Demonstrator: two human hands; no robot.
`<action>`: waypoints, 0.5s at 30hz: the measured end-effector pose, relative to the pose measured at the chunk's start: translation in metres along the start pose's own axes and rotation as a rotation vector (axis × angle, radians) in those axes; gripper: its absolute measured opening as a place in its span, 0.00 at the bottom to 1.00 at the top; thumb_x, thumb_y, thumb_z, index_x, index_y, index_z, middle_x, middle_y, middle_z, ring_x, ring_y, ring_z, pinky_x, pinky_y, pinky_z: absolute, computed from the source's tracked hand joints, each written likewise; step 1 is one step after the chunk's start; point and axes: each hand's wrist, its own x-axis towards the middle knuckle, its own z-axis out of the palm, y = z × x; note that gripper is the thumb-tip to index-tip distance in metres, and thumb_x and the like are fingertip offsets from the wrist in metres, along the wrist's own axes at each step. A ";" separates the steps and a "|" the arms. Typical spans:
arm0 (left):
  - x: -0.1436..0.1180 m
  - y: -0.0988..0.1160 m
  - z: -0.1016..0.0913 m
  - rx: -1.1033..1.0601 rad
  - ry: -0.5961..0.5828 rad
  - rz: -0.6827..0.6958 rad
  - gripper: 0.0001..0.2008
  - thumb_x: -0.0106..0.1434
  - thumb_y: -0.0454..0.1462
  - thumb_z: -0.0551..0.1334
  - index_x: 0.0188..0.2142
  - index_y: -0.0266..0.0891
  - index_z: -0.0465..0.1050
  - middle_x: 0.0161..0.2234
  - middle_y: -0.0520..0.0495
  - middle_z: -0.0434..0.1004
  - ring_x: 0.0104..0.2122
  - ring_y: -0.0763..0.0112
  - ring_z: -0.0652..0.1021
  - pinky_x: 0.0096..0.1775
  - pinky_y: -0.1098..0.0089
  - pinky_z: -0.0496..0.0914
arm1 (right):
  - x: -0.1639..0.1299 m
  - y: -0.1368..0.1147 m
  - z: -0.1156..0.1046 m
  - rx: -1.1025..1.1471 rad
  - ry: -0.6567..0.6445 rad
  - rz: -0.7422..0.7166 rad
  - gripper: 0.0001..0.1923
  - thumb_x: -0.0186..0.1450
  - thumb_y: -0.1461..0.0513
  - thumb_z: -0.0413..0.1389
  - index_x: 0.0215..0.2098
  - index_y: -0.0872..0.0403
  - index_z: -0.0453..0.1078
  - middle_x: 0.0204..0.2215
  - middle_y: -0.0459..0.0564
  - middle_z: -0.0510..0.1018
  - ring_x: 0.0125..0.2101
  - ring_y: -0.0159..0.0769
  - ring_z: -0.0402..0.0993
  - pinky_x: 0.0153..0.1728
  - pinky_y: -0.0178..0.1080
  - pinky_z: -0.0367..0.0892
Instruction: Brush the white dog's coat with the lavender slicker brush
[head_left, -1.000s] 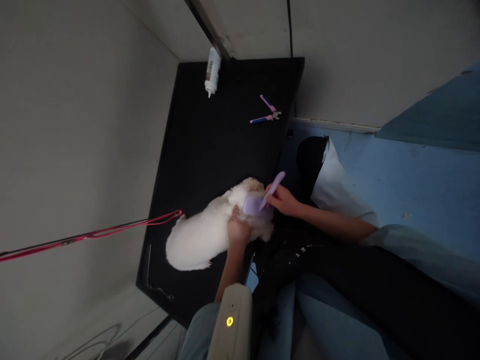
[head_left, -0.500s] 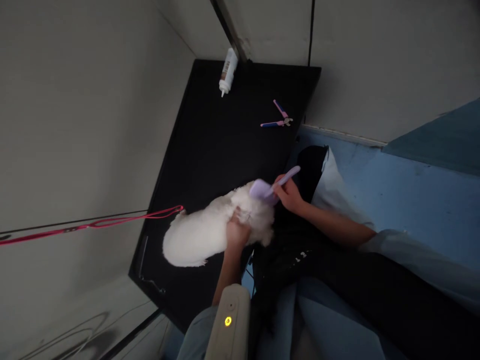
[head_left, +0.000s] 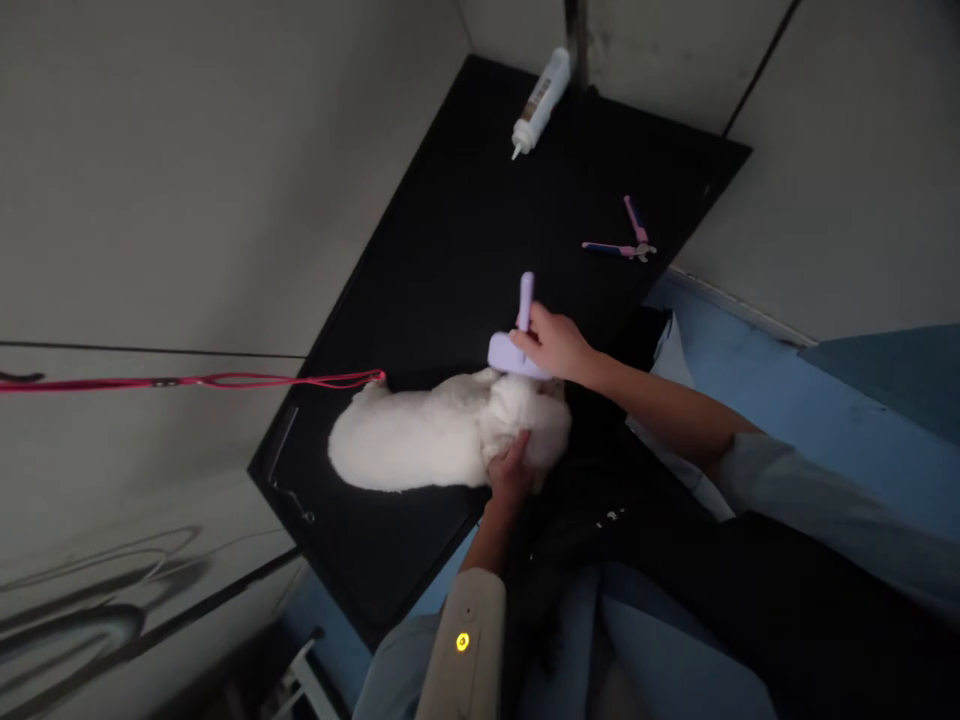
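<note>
A small white fluffy dog [head_left: 427, 440] lies on a black table [head_left: 465, 250]. My left hand [head_left: 512, 470] grips the fur at the dog's near end, close to the table's edge. My right hand [head_left: 553, 345] holds a lilac brush [head_left: 514, 340] by its handle, with the brush head pressed on the dog's fur just above my left hand. A red leash [head_left: 225, 381] runs from the dog's far end off to the left.
A white squeeze bottle [head_left: 540, 100] lies at the table's far corner. Pink and blue nail clippers [head_left: 626, 240] lie near the table's right edge. Grey walls close in behind and to the left; blue floor [head_left: 825, 400] lies to the right.
The view has swung and tilted. My right hand turned the brush so its handle points away, and moved it over the dog's fur. My left hand slid lower along the dog's near end.
</note>
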 end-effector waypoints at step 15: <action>-0.015 -0.022 0.037 -0.258 0.214 0.105 0.20 0.55 0.29 0.61 0.46 0.38 0.80 0.42 0.40 0.84 0.43 0.54 0.83 0.52 0.50 0.76 | 0.025 -0.018 0.001 -0.289 -0.131 -0.006 0.06 0.66 0.59 0.57 0.36 0.54 0.67 0.26 0.50 0.76 0.31 0.41 0.74 0.35 0.38 0.64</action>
